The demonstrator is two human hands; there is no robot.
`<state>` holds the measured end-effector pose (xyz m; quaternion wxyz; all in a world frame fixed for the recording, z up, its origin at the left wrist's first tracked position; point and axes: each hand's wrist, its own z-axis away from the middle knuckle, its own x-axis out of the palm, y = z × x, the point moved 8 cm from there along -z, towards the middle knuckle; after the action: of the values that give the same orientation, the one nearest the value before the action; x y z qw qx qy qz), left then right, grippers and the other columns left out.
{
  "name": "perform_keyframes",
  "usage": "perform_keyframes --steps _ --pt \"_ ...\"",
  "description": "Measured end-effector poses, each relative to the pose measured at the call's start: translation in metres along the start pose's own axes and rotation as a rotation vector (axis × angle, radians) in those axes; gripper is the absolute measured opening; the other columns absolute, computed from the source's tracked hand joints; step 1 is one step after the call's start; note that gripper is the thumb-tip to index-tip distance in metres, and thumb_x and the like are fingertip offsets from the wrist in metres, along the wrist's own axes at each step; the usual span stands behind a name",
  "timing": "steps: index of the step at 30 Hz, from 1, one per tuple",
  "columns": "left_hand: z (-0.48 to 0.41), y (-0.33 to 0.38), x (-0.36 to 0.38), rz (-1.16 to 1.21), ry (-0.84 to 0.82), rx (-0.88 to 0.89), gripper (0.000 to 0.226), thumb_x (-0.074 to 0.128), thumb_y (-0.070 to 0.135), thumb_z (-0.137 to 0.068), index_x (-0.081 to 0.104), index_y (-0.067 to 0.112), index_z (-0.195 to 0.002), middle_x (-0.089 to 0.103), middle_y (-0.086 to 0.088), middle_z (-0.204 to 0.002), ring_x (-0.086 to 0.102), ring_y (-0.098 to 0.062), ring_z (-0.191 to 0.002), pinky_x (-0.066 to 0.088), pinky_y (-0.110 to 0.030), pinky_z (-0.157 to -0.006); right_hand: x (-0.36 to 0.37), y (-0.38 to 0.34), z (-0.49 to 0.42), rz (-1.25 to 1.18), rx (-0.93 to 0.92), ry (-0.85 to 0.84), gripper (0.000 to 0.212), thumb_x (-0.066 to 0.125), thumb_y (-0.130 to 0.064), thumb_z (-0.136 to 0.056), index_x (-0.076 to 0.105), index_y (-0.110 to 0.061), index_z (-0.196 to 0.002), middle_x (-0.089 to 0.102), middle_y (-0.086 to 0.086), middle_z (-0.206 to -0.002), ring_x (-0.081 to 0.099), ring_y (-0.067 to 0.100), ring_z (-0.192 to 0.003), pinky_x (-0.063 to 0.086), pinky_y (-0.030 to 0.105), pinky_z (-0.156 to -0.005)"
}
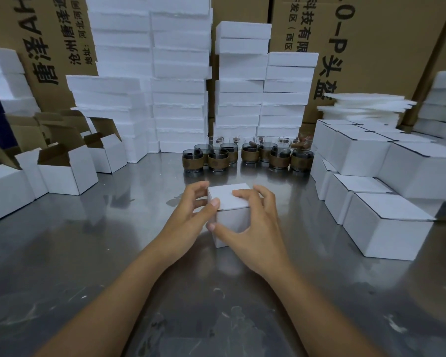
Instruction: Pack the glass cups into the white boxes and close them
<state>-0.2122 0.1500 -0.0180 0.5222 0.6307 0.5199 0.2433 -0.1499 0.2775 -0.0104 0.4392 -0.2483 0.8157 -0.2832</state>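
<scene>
- Head view: both forearms reach in from the bottom edge and meet at the middle of the steel table (pixel 93 253).
- Left hand (pixel 188 215): fingers curled round the left side of the white box (pixel 231 215), fingertips at its far top-left corner, thumb tip on the front edge of the lid. Narrow grip, holding the box.
- Right hand (pixel 258 228): arched over the box's right side, index finger lying on the lid, thumb stretched across the front face. It also grips the box.
- White box: small cube, plain white card, lid down flat with a thin dark seam along the front top edge. It stands upright on the table, centre, between the two hands.
- Glass cups (pixel 245 155): a cluster of smoky cups with brown sleeves just behind the box, some clear ones at the back of the group.
- Closed white boxes (pixel 386 222) stacked on the right.
- Open white boxes (pixel 62 176) on the left, flaps up, brown inside.
- Foam blocks (pixel 178 86) piled high behind the cups; thin foam sheets (pixel 363 106) top the right stack.
- Brown cartons (pixel 386 47) with printed text along the back.
</scene>
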Motion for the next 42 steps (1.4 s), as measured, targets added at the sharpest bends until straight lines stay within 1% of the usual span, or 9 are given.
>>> perform_keyframes --steps 2,4,8,13,16,18,26,35,42 --pt "0.0 -0.001 -0.002 0.007 0.017 -0.003 0.048 0.047 0.065 -0.083 0.041 0.042 -0.125 0.048 0.016 -0.128 0.047 0.007 -0.115 0.04 -0.012 -0.08 -0.003 -0.001 0.001 0.007 0.004 0.067 0.068 0.072 -0.059 -0.062 0.044 -0.036 -0.12 0.027 -0.011 -0.131 0.04 0.014 -0.121 0.04 0.039 -0.1" --pt "0.0 -0.003 -0.004 0.033 0.034 -0.009 0.043 0.044 0.059 -0.08 0.044 0.043 -0.12 0.053 0.011 -0.125 0.051 -0.003 -0.115 0.042 -0.019 -0.078 -0.005 -0.001 0.001 0.035 0.005 0.111 0.063 0.073 -0.051 -0.064 0.044 -0.035 -0.118 0.029 -0.012 -0.121 0.043 0.015 -0.115 0.043 0.037 -0.096" --pt "-0.001 0.0 -0.01 0.047 0.091 0.007 0.033 0.044 0.053 -0.08 0.047 0.043 -0.111 0.063 0.009 -0.107 0.06 -0.009 -0.103 0.047 -0.029 -0.081 -0.013 0.002 -0.004 0.045 0.024 0.117 0.057 0.072 -0.038 -0.063 0.047 -0.033 -0.115 0.031 -0.013 -0.11 0.048 0.014 -0.107 0.046 0.033 -0.084" --pt "-0.001 0.003 -0.013 0.052 0.126 0.046 0.012 0.046 0.035 -0.096 0.049 0.036 -0.107 0.066 0.005 -0.088 0.066 -0.01 -0.083 0.044 -0.028 -0.079 -0.055 0.005 -0.018 0.048 0.012 0.173 0.052 0.073 -0.035 -0.063 0.051 -0.034 -0.11 0.033 -0.011 -0.105 0.044 0.009 -0.096 0.035 0.023 -0.078" --pt "-0.001 0.003 -0.011 0.042 0.118 0.041 0.015 0.044 0.023 -0.098 0.05 0.033 -0.107 0.066 0.005 -0.085 0.065 -0.01 -0.08 0.044 -0.029 -0.079 -0.104 0.002 -0.036 0.08 -0.009 0.264 0.052 0.074 -0.034 -0.063 0.053 -0.033 -0.11 0.035 -0.008 -0.106 0.038 -0.001 -0.082 0.028 0.016 -0.071" --pt "0.0 0.003 -0.01 0.049 0.115 0.03 0.015 0.045 0.02 -0.097 0.051 0.03 -0.106 0.066 0.005 -0.081 0.065 -0.01 -0.078 0.045 -0.029 -0.08 -0.138 0.001 -0.047 0.137 -0.017 0.33 0.05 0.075 -0.035 -0.063 0.054 -0.034 -0.108 0.037 -0.007 -0.106 0.04 -0.005 -0.074 0.028 0.017 -0.072" --pt "0.0 0.005 -0.009 0.034 0.105 0.033 0.014 0.045 0.021 -0.097 0.052 0.027 -0.106 0.066 0.0 -0.081 0.064 -0.014 -0.077 0.045 -0.034 -0.083 -0.216 0.04 -0.061 0.46 0.148 0.396 0.052 0.074 -0.041 -0.067 0.049 -0.025 -0.109 0.045 0.008 -0.121 0.05 0.03 -0.105 0.038 0.039 -0.088" --pt "0.001 0.01 -0.007 0.016 0.107 0.049 0.014 0.043 0.018 -0.098 0.053 0.024 -0.106 0.065 -0.004 -0.082 0.063 -0.013 -0.075 0.045 -0.035 -0.082 -0.217 0.054 -0.055 0.634 0.126 0.413 0.056 0.073 -0.043 -0.072 0.048 -0.015 -0.114 0.048 0.013 -0.12 0.045 0.032 -0.116 0.025 0.049 -0.106" --pt "0.001 0.009 -0.008 0.011 0.101 0.052 0.014 0.043 0.021 -0.097 0.053 0.024 -0.107 0.066 -0.002 -0.081 0.063 -0.013 -0.076 0.046 -0.033 -0.082 -0.212 0.062 -0.052 0.654 0.141 0.435 0.057 0.069 -0.044 -0.078 0.046 -0.01 -0.116 0.048 0.017 -0.125 0.039 0.034 -0.123 0.012 0.052 -0.112"
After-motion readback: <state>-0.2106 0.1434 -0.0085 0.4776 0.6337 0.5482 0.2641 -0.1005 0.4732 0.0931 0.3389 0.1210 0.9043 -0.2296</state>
